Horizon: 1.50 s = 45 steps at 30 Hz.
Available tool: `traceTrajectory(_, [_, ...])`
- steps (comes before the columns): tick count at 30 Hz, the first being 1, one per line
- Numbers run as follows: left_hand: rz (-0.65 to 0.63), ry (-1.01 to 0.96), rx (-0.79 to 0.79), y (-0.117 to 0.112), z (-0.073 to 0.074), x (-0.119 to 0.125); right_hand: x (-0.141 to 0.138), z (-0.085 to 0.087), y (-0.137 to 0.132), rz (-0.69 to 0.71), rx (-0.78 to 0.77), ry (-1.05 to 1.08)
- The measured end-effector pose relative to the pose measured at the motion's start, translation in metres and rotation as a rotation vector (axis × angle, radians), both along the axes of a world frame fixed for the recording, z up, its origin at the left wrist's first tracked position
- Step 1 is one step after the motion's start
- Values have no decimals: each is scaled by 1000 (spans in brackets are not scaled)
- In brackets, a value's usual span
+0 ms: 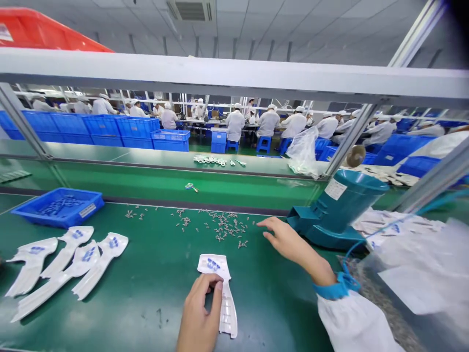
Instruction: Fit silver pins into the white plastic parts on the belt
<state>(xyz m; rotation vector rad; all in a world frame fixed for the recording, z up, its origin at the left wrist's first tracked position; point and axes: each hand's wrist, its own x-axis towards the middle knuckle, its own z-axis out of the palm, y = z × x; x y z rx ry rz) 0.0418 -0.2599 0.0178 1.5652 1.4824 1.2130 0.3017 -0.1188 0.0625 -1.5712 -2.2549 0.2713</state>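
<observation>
My left hand (201,310) is at the left edge of a white plastic shell (227,305), thumb and index finger curled together on it. Several blue pieces (213,264) sit in the shell's wide top end. To the right, my right hand (286,240) reaches over the green table with its fingers stretched out and apart, nothing visible in them. Its fingertips are just right of a scatter of small metallic parts (225,225), too small to name exactly. A blue wrist strap (335,288) with a coiled cord circles my right wrist.
Several similar white shells (86,261) lie at left, below a blue tray (82,215) of small dark parts. A teal machine with a round hopper (340,205) stands right, near plastic bags (421,274). A green conveyor belt (242,188) runs behind. People in white work beyond.
</observation>
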Motion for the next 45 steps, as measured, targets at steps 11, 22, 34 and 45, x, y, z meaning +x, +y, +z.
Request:
traceTrajectory(11, [-22,21,-38,-2,4,2,-6,-45,37,-200,-35,-60])
traceTrajectory(22, [31,121,20,-4,12,0,-33,-6,-11,27,-264,135])
traceTrajectory(34, [-239,721,23,-19,4,-22,-99,15,-84,369,-641,128])
traceTrajectory(45, [-249,704,3,-17,4,-21,-112,23,-92,347,-508,-130])
